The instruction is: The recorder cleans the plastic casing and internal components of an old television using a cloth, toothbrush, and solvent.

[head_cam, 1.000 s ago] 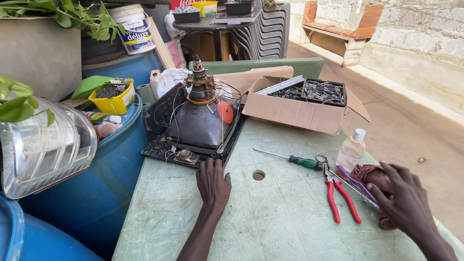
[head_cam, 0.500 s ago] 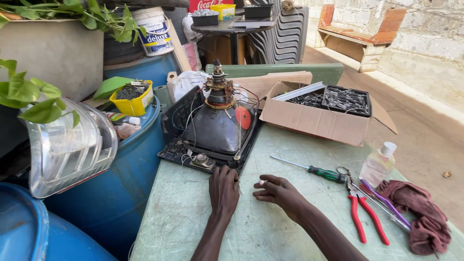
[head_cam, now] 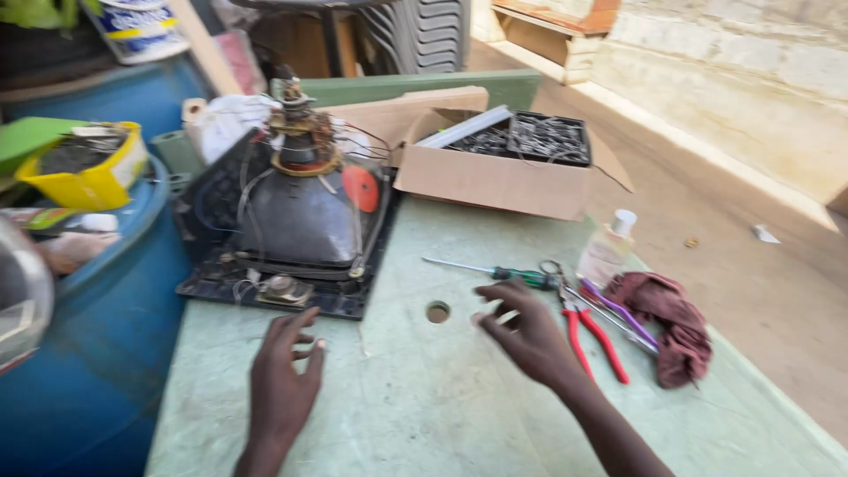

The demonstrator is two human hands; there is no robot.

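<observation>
Head view, looking down on a pale green surface [head_cam: 415, 415] w/ a round hole [head_cam: 437, 311] near its middle. Packages and containers: open brown cardboard box [head_cam: 495, 181] at the far centre-right, flaps out, holding a black tray of small metal parts [head_cam: 548, 137] and a long white strip at its left; yellow tub [head_cam: 84, 172] w/ dark contents upper left, sitting on a blue drum [head_cam: 106, 327]; white bucket w/ blue-and-yellow label [head_cam: 137, 31] at the top left, behind; small clear bottle w/ white cap [head_cam: 608, 247] upright at the surface's right, just beside the tools. Work item: bare picture tube [head_cam: 300, 212], dark grey, face down on a black circuit board [head_cam: 265, 291], neck w/ copper coil pointing up, red disc on its right flank; far-left part of the surface. Left hand [head_cam: 283, 380] lies flat on the surface, fingers spread, empty, tips just short of the board's near edge. Right hand [head_cam: 526, 331] hovers low, fingers loosely curled and parted, holding nothing, near a green-handled screwdriver [head_cam: 495, 272]. Right of it: red-handled pliers [head_cam: 592, 331], a purple-handled tool [head_cam: 618, 309], scissors partly hidden, and a crumpled maroon rag [head_cam: 676, 322]. View blurred; small parts unclear.
</observation>
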